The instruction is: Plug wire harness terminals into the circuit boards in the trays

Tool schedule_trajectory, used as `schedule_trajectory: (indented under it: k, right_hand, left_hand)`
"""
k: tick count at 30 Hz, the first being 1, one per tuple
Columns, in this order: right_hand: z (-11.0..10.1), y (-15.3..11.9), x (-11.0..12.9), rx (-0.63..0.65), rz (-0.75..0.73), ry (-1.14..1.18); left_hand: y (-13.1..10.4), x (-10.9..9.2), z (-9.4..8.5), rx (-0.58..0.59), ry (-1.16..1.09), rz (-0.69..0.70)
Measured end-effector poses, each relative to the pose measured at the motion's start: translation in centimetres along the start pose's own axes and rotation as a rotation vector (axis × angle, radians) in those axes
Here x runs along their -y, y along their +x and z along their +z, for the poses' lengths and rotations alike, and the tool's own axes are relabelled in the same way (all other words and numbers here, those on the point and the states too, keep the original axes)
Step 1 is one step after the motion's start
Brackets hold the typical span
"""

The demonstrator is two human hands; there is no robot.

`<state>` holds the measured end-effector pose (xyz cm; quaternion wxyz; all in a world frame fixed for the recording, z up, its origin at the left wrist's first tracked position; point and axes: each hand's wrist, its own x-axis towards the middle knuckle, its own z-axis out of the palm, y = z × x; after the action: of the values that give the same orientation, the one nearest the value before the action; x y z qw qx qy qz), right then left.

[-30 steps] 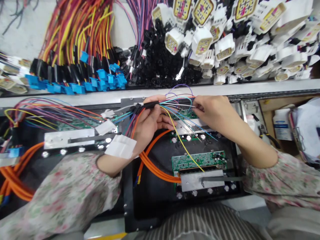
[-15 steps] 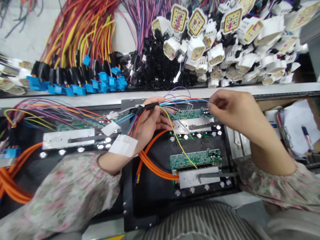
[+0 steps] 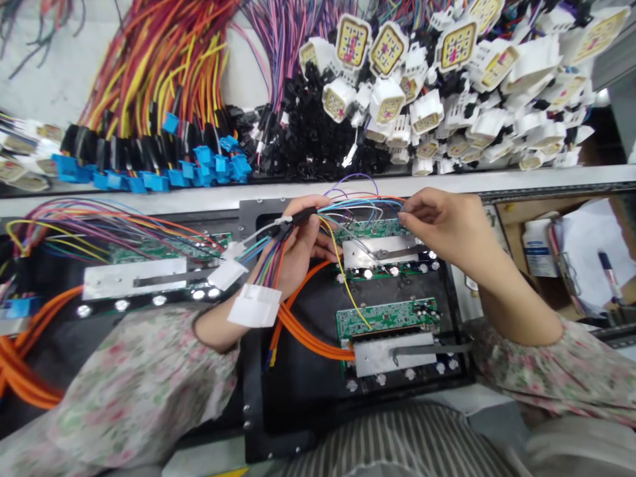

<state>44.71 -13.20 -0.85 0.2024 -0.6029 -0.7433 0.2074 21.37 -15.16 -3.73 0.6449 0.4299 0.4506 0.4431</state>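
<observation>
My left hand is closed around a wire harness, at its black-taped part. White connectors hang from the harness over my left wrist. From the tape, loose coloured wires fan out to the right, and a yellow wire droops over the boards. Thumb and fingers of my right hand pinch the ends of blue and orange wires at the upper circuit board. Its fingers hide the wire tips. Below lies a second circuit board with a metal plate and thick orange cables.
A black tray holds both boards. To the left, another black tray carries a wired board. Behind a pale ledge lie bundles with blue connectors and white connectors. At right, a box holds papers and a white bottle.
My right hand has come left and slightly down toward the upper board, still pinching wires. The harness in my left hand has tilted a little, and its white connectors have shifted right.
</observation>
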Motion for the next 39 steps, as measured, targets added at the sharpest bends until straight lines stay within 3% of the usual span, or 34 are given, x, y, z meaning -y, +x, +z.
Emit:
schedule_trajectory:
  k: [13,22,27,29,34,39]
  right_hand:
    - [0.1,0.4,0.1,0.103,-0.022,-0.119]
    - [-0.5,0.3,1.1,0.086,0.015,-0.145]
    - [-0.4,-0.4,3.7,0.284,-0.18,-0.085]
    - [-0.3,-0.3,4.1,0.252,-0.196,-0.081]
    - [0.5,0.2,3.4,0.025,-0.095,0.091]
    - [2.4,0.8,2.5,0.051,-0.119,0.124]
  left_hand:
    - [0.0,-0.3,0.2,-0.071,0.021,-0.002]
    - [-0.1,-0.1,-0.1,-0.02,0.006,0.024]
    - [0.0,-0.1,0.1,-0.033,0.009,0.029]
    - [0.0,0.2,0.0,-0.022,0.011,0.046]
    - [0.2,0.8,0.1,-0.029,0.018,0.095]
    - [0.1,0.8,0.1,-0.062,0.031,0.079]
